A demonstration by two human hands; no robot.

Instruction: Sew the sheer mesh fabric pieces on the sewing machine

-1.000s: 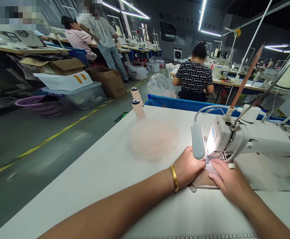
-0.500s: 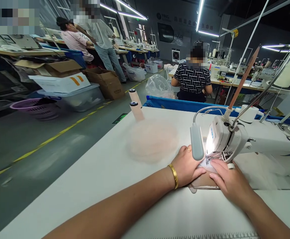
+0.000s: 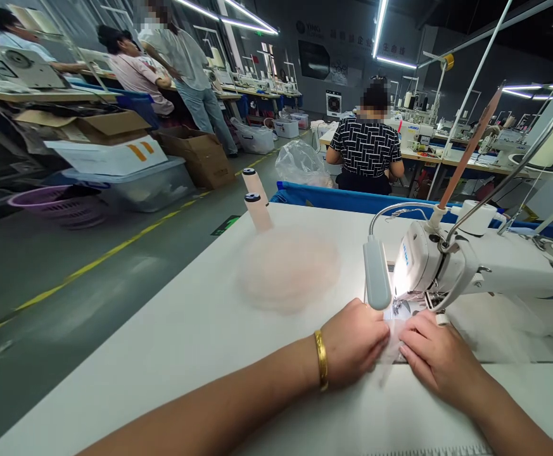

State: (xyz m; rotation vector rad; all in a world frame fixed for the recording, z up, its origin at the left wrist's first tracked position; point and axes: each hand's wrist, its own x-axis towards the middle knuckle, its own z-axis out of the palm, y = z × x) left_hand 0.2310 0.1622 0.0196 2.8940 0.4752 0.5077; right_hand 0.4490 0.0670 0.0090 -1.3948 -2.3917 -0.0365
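My left hand and my right hand lie side by side on the white table, just in front of the needle of a white sewing machine. Both pinch a small sheer white piece of fabric between them, fingers curled onto it. A gold bangle sits on my left wrist. The machine's grey lamp hangs above my left hand and lights the needle area.
A pale pink mesh pile lies left of the machine, with two pink thread cones behind it. A person in a patterned top sits ahead. Boxes, a clear tub and other people stand along the aisle at left.
Both hands have pulled back toward me from the needle, drawing the fabric piece out from under the machine. The darker piece under my hands is no longer visible.
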